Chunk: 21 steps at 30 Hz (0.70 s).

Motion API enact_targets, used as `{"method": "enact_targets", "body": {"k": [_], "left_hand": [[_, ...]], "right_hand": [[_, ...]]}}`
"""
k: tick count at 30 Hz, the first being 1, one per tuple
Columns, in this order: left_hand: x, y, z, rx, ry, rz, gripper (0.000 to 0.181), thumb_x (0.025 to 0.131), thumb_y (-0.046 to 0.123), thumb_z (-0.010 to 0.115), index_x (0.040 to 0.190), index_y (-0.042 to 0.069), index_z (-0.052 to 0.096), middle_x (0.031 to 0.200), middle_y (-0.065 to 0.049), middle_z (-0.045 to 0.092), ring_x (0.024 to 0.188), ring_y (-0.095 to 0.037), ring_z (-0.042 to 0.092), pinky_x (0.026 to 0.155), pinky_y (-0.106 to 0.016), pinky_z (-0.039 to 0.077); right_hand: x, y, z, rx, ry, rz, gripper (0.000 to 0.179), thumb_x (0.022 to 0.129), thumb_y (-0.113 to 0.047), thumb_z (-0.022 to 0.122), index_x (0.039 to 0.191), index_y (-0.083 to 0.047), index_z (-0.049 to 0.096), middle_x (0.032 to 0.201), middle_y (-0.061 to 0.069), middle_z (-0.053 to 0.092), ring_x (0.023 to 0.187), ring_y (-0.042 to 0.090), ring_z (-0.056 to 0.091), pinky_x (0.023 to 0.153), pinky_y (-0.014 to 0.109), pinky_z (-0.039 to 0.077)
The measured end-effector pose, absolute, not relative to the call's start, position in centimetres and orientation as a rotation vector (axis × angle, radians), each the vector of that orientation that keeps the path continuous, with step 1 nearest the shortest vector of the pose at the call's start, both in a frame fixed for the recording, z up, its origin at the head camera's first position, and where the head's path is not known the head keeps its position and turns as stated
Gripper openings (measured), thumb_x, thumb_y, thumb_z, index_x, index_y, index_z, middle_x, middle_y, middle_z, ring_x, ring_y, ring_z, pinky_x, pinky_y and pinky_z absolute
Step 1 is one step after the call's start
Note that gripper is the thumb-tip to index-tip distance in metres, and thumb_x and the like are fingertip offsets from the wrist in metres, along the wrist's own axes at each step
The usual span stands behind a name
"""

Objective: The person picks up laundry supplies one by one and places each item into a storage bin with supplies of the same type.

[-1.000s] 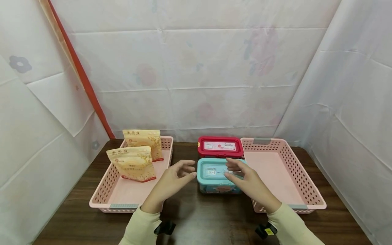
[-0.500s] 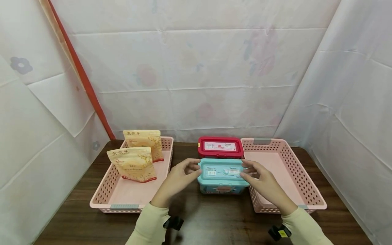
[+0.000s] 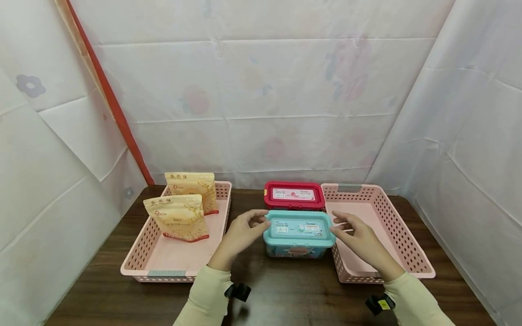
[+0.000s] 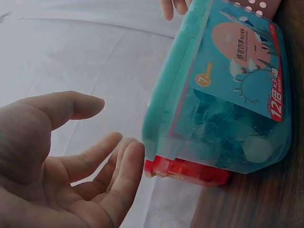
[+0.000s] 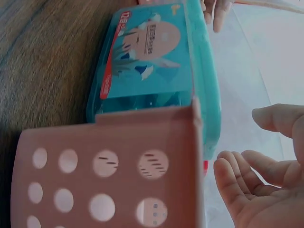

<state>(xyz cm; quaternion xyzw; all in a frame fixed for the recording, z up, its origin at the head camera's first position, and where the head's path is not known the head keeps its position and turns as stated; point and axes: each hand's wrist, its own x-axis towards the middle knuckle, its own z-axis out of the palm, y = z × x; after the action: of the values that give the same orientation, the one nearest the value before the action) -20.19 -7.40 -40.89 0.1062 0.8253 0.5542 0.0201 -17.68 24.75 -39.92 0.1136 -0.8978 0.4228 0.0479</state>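
A teal plastic tub point(image 3: 299, 233) with a lidded top and printed label sits on the table in front of a red tub point(image 3: 293, 195). My left hand point(image 3: 240, 235) is at the teal tub's left end, fingers loosely bent and holding nothing. In the left wrist view, those fingertips point(image 4: 132, 156) are close to the lid edge; contact cannot be made out. On the opposite end, my right hand point(image 3: 360, 237) hovers over the rim of the right basket point(image 3: 412, 244). Its thumb and fingers are spread apart beside the lid, gripping nothing.
A pink basket point(image 3: 142, 253) on the left carries two yellow pouches, a front pouch point(image 3: 177, 217) and a rear pouch point(image 3: 191, 188). The right pink basket's wall borders the teal tub. A white curtain point(image 3: 261, 90) closes off the back and sides.
My right hand has moved right, from above the teal lid to beyond its right end. My left hand has shifted slightly right, up to the tub's left end. The teal tub appears essentially unmoved.
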Motion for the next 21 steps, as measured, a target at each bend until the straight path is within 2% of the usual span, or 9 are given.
{"method": "enact_targets", "body": {"k": [10, 16, 21], "left_hand": [[-20.9, -7.1, -41.5, 0.258, 2.566, 1.689, 0.046, 0.093, 0.027, 0.072, 0.132, 0.004, 0.065, 0.115, -0.013, 0.062, 0.095, -0.021, 0.060, 0.074, -0.031, 0.053], [-20.9, -7.1, -41.8, 0.244, 2.541, 1.666, 0.055, 0.092, 0.025, 0.075, 0.138, 0.000, 0.058, 0.117, -0.011, 0.063, 0.098, -0.021, 0.064, 0.077, -0.034, 0.056], [-21.0, -7.2, -42.1, 0.253, 2.544, 1.651, 0.058, 0.090, 0.023, 0.077, 0.139, 0.000, 0.058, 0.115, -0.009, 0.064, 0.096, -0.019, 0.065, 0.075, -0.033, 0.056]], "right_hand": [[-18.8, 25.1, -40.3, 0.300, -2.852, 1.288, 0.059, 0.099, -0.031, 0.066, 0.143, 0.004, 0.050, 0.116, 0.015, 0.064, 0.103, 0.030, 0.063, 0.082, 0.041, 0.055], [-19.4, 25.2, -40.5, 0.260, -2.908, 1.305, 0.060, 0.099, -0.034, 0.065, 0.143, 0.003, 0.050, 0.114, 0.014, 0.064, 0.100, 0.026, 0.063, 0.077, 0.035, 0.054], [-19.9, 25.1, -40.7, 0.286, -2.922, 1.269, 0.056, 0.098, -0.031, 0.067, 0.141, 0.004, 0.053, 0.107, 0.010, 0.065, 0.092, 0.020, 0.062, 0.072, 0.033, 0.052]]}}
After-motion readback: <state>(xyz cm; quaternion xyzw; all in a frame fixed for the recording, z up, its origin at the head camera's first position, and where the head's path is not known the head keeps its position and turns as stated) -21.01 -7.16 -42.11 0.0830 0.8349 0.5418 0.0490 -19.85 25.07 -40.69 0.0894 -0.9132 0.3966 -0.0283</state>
